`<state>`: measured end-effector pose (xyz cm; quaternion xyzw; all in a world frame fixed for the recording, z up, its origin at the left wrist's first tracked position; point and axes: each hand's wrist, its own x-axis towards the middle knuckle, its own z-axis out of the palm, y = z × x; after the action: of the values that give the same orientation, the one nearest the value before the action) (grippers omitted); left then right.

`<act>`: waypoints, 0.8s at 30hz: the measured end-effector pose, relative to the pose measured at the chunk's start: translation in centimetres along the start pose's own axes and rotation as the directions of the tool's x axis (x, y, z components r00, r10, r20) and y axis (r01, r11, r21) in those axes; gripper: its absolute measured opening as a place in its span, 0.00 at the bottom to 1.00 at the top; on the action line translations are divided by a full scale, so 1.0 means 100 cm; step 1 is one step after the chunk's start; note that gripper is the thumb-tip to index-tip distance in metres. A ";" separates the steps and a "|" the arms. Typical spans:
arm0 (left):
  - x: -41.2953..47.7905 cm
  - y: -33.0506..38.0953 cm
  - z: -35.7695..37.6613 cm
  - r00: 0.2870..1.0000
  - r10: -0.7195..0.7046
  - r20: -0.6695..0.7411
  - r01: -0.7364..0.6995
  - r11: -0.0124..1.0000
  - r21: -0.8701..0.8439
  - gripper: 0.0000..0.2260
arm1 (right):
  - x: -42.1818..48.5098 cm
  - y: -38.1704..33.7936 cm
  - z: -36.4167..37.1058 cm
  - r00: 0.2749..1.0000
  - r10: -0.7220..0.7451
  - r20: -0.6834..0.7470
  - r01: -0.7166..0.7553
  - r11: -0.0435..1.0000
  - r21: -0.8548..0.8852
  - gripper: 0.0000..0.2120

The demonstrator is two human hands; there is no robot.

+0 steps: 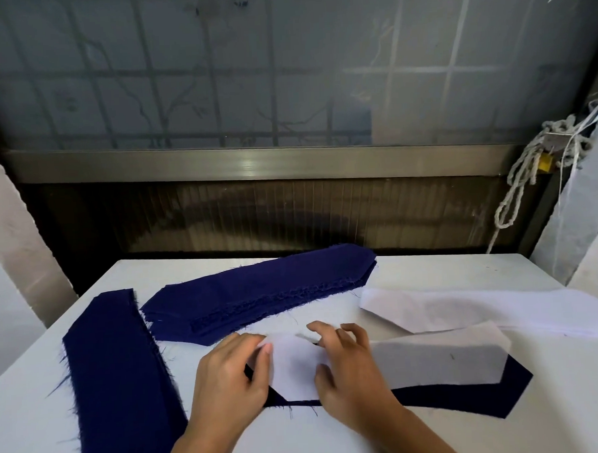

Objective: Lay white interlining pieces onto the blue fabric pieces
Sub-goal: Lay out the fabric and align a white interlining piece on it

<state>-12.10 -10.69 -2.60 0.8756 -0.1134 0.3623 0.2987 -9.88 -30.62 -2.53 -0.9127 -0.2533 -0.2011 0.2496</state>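
Both hands are working one white interlining piece (pixel 392 359) lying on a blue fabric piece (pixel 469 395) at the near middle of the bench (pixel 498 272): the left hand (pixel 228 376) is pinching its left end in a narrow grip, the right hand (pixel 348 368) is pressing it flat with fingers spread. Three blue lots are showing: that piece, a blue stack (pixel 259 293) beyond it and a blue strip stack (pixel 115 371) to its left; a white interlining stack (pixel 483 310) is lying just beyond its right end

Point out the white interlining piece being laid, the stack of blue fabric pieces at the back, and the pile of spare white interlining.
White interlining piece (pixel 440 360): head view, its right half.
Blue fabric stack (pixel 259 289): head view, top piece.
White interlining pile (pixel 483 309): head view, its middle.
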 end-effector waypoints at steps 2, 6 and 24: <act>0.001 0.000 -0.003 0.998 -0.062 -0.008 0.062 0.998 0.006 0.10 | -0.002 0.012 -0.011 0.994 0.045 0.097 -0.035 0.994 -0.103 0.27; 0.001 0.001 -0.004 0.984 -0.179 -0.008 0.180 0.983 0.024 0.16 | -0.010 0.044 -0.043 0.968 0.192 0.163 -0.137 0.945 -0.298 0.29; 0.001 -0.005 -0.006 0.839 -0.541 0.052 0.541 0.841 0.007 0.01 | -0.078 0.125 -0.108 0.664 0.638 -0.389 -0.686 0.727 0.021 0.17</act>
<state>-12.12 -9.93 -2.42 0.8800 0.1290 0.2398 0.3892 -11.57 -48.81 -2.21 -0.9008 0.1614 -0.2802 0.2899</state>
